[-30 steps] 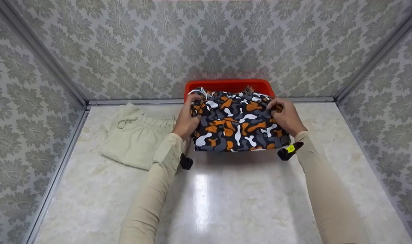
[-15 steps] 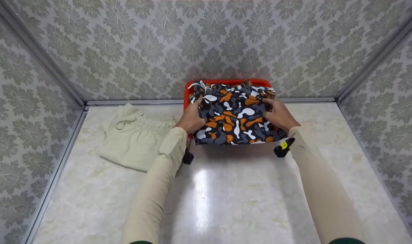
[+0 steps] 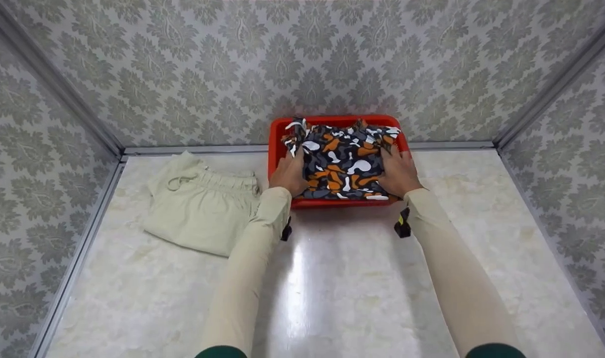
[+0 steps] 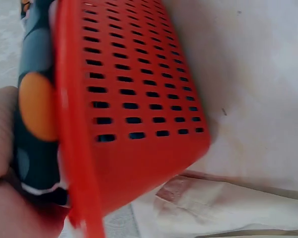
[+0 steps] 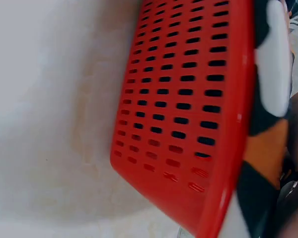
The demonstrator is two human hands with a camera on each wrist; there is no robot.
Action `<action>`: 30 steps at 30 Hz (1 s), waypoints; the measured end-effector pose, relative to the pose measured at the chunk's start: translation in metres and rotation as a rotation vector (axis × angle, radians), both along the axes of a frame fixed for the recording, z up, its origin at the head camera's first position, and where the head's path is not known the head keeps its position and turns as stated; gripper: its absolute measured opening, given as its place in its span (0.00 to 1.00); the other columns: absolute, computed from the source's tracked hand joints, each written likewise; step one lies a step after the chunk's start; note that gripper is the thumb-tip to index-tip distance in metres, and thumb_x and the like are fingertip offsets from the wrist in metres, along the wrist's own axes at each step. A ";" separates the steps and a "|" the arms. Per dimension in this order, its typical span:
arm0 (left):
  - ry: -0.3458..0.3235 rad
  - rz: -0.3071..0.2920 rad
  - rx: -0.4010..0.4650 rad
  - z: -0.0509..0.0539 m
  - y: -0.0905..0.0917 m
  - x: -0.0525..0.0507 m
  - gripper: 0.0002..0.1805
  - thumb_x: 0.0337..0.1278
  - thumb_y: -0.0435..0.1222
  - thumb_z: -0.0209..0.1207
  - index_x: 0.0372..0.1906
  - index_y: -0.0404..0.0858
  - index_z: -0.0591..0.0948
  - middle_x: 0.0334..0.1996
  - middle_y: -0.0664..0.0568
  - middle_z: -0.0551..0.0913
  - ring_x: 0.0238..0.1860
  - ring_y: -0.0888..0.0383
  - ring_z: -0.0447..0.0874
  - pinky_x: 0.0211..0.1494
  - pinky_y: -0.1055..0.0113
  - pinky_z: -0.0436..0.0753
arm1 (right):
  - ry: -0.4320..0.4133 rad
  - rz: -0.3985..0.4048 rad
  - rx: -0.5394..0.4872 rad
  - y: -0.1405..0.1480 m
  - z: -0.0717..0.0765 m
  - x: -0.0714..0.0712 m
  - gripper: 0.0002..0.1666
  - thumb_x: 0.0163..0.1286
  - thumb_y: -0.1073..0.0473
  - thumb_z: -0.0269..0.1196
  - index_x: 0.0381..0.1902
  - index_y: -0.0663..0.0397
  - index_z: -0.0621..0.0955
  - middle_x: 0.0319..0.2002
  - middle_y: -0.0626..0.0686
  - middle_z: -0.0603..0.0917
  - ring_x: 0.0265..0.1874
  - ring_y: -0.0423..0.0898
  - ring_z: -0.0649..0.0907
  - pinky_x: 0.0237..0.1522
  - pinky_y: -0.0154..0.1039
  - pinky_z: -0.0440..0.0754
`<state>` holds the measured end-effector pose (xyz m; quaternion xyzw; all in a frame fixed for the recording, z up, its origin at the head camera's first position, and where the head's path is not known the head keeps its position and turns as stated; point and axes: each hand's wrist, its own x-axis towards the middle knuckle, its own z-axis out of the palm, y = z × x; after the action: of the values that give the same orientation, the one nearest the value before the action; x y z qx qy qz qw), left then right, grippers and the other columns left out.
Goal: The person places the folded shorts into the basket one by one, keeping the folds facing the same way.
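Observation:
Folded shorts point(image 3: 340, 164) in a black, orange, white and grey camouflage print lie in the mouth of a red plastic basket point(image 3: 342, 203). My left hand point(image 3: 291, 175) grips their left side, and my right hand point(image 3: 398, 173) holds the right side. Both hands are over the basket's interior, with fingertips partly hidden by cloth. In the left wrist view, the printed cloth point(image 4: 38, 106) stands just above the basket's rim point(image 4: 72, 119). The right wrist view has the cloth point(image 5: 268, 148) at the rim too, beside a blurred part of the hand.
Beige drawstring shorts point(image 3: 203, 206) lie folded on the pale marbled tabletop point(image 3: 342, 293), left of the basket. Behind the basket rises a patterned wall point(image 3: 312, 64), and side walls with grey metal edging stand left and right.
Both hands have moved forward and closer together, carrying the camouflage shorts from above the basket's front edge down into it. The beige shorts have stayed put.

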<state>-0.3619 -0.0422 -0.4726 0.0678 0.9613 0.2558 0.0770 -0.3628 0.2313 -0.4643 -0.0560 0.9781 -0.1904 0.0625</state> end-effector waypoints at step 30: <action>0.317 -0.013 -0.350 0.000 0.018 0.026 0.30 0.63 0.45 0.64 0.70 0.45 0.77 0.75 0.36 0.57 0.68 0.37 0.59 0.65 0.50 0.67 | 0.008 0.051 0.034 -0.030 0.003 0.021 0.41 0.72 0.40 0.62 0.78 0.42 0.65 0.78 0.70 0.46 0.72 0.75 0.51 0.69 0.72 0.50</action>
<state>-0.3358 -0.0241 -0.4726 0.0988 0.9906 0.0709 -0.0626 -0.3417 0.2014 -0.4614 -0.0804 0.9797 -0.1718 0.0645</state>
